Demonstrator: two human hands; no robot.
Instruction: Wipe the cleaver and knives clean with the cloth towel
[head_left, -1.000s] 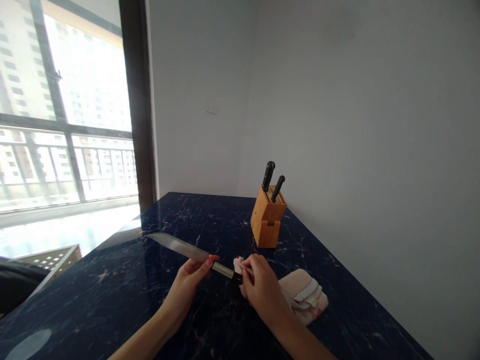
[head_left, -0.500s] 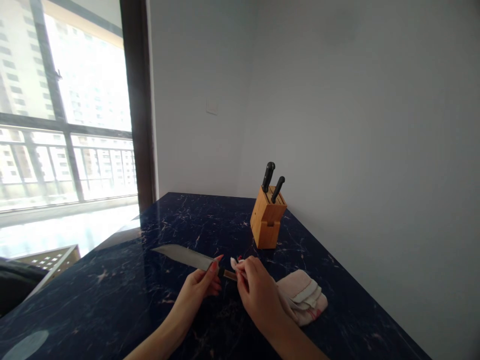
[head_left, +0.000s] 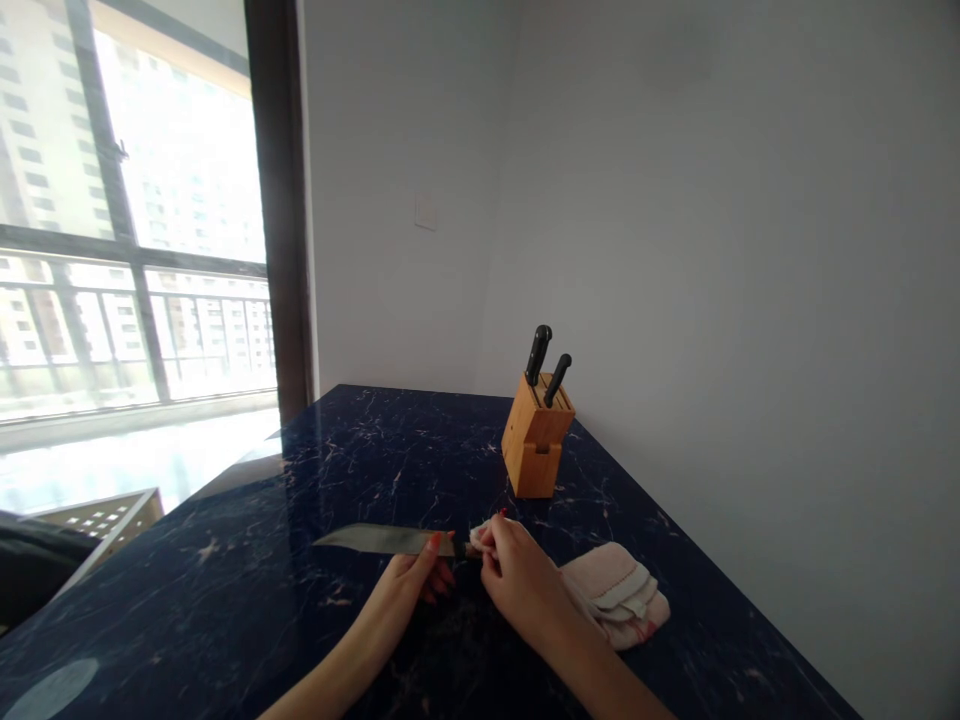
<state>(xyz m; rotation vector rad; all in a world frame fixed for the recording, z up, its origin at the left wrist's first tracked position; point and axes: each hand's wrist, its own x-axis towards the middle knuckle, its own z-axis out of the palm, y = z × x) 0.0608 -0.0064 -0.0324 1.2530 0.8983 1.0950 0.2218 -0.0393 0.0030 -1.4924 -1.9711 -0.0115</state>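
Note:
A long kitchen knife (head_left: 379,540) lies nearly level just above the dark marble counter (head_left: 315,470), blade pointing left. My left hand (head_left: 416,585) pinches the blade near the handle, fingers closed on it. My right hand (head_left: 517,575) is closed round the knife's handle end, which it hides, together with a bit of pale cloth. A folded pinkish-white cloth (head_left: 619,595) lies on the counter just right of my right hand.
A wooden knife block (head_left: 534,440) with two black-handled knives stands behind my hands near the right wall. A large window fills the left side. The counter's left edge runs diagonally at the lower left.
The knife has come down and turned from tilted up-left to almost flat near the counter. Both hands moved slightly with it and kept their hold.

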